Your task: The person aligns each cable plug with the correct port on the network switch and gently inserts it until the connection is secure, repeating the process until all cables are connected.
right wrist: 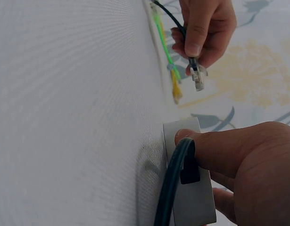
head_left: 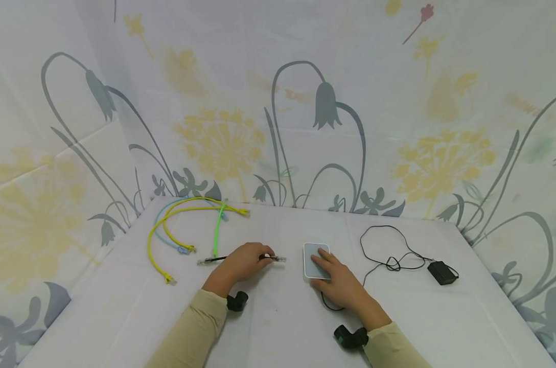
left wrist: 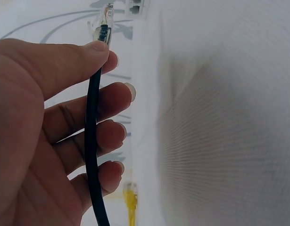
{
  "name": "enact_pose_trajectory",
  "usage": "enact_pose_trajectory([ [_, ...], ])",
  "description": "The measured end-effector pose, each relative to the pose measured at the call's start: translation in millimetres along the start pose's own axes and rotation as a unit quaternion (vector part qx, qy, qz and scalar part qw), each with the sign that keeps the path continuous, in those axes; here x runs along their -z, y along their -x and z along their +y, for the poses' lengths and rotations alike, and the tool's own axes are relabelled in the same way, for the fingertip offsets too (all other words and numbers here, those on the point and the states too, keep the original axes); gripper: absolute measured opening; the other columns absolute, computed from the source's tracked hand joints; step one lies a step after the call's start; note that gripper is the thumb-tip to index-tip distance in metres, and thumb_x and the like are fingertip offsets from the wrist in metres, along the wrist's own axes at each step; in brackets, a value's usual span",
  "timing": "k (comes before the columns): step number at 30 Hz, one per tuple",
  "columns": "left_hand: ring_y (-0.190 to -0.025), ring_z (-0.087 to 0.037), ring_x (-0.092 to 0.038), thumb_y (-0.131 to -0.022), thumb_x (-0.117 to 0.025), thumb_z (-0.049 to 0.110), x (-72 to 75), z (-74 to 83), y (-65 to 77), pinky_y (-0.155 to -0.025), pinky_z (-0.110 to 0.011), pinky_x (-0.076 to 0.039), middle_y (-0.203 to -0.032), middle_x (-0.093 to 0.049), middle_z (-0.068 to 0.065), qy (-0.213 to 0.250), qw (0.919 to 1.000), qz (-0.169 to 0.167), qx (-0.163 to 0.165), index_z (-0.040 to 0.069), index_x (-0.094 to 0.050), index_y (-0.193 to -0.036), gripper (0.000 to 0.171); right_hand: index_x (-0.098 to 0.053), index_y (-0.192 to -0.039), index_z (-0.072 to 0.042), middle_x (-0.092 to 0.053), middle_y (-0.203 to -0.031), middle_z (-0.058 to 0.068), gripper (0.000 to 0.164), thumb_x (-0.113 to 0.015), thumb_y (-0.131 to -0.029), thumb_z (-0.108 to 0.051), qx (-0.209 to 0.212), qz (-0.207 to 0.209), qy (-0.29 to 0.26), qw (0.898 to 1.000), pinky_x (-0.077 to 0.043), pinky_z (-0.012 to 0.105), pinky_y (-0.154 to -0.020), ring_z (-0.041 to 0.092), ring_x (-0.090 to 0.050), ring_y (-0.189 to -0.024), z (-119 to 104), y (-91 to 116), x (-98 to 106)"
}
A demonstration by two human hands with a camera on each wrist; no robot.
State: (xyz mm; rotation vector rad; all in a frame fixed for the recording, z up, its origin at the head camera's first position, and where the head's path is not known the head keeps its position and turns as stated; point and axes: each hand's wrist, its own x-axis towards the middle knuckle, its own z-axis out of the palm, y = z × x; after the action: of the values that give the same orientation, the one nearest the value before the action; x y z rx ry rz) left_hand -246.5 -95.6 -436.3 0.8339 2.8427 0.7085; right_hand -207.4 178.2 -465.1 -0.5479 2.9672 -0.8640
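My left hand (head_left: 246,263) pinches a black network cable (left wrist: 92,117) between thumb and index finger, just behind its clear plug (left wrist: 104,23). In the head view that plug points right, toward a small white box with a grey top (head_left: 313,266), with a gap between them. The cable's other clear plug (head_left: 205,261) lies left of the hand. Gripping the box is my right hand (head_left: 340,281), fingers over the top and thumb on the near side. From that side a black cord (right wrist: 169,193) comes out beside the thumb. In the left wrist view, the box's end with a dark port (left wrist: 135,8) is partly visible.
Yellow network cables (head_left: 150,245), a light blue cable (head_left: 164,240) and a green cable (head_left: 216,232) lie at the back left of the white-covered table (head_left: 278,327). A black power adapter (head_left: 442,273) with a loosely looped cord (head_left: 362,244) rests at the right. Patterned cloth rises behind.
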Motion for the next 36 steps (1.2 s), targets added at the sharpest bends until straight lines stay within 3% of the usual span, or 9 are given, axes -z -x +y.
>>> enact_pose_trajectory([
  [14, -0.105, -0.020, -0.061, -0.098, -0.057, 0.022, -5.4, 9.5, -2.4, -0.092, -0.039, -0.049, -0.113, -0.068, -0.003, 0.018, 0.9994, -0.027, -0.007, 0.013, -0.068, -0.115, 0.022, -0.048, -0.144, -0.013, -0.033, -0.157, 0.012, 0.060, -0.068, -0.089, -0.031, -0.004, 0.000, 0.004, 1.000, -0.034, 0.060, -0.109, 0.045, -0.027, -0.143, 1, 0, 1],
  [24, -0.094, -0.018, -0.062, -0.096, -0.061, 0.018, -11.6, 6.7, -3.8, -0.087, -0.035, -0.049, -0.101, -0.068, -0.003, 0.000, 0.9991, -0.002, -0.042, 0.012, -0.071, -0.112, 0.020, -0.048, -0.144, -0.014, -0.033, -0.157, 0.011, 0.061, -0.068, -0.089, -0.031, -0.006, -0.001, 0.007, 1.000, -0.034, 0.060, -0.109, 0.044, -0.027, -0.143, 3, -1, -1],
  [28, -0.086, -0.016, -0.058, -0.095, -0.061, 0.019, -12.8, 2.2, -4.3, -0.081, -0.033, -0.048, -0.095, -0.066, -0.001, -0.005, 0.9989, 0.008, -0.046, 0.014, -0.072, -0.111, 0.020, -0.048, -0.144, -0.014, -0.032, -0.157, 0.011, 0.061, -0.068, -0.089, -0.031, -0.008, -0.003, 0.002, 1.000, -0.033, 0.060, -0.109, 0.044, -0.027, -0.143, 3, -1, -1],
  [36, -0.087, -0.016, -0.058, -0.093, -0.064, 0.020, -11.8, -3.4, -4.0, -0.079, -0.032, -0.047, -0.093, -0.067, 0.001, -0.030, 0.9982, 0.018, -0.049, 0.016, -0.074, -0.110, 0.020, -0.048, -0.144, -0.013, -0.033, -0.157, 0.011, 0.061, -0.068, -0.089, -0.029, -0.003, -0.001, -0.002, 1.000, -0.033, 0.061, -0.109, 0.044, -0.027, -0.143, 2, -2, -1],
])
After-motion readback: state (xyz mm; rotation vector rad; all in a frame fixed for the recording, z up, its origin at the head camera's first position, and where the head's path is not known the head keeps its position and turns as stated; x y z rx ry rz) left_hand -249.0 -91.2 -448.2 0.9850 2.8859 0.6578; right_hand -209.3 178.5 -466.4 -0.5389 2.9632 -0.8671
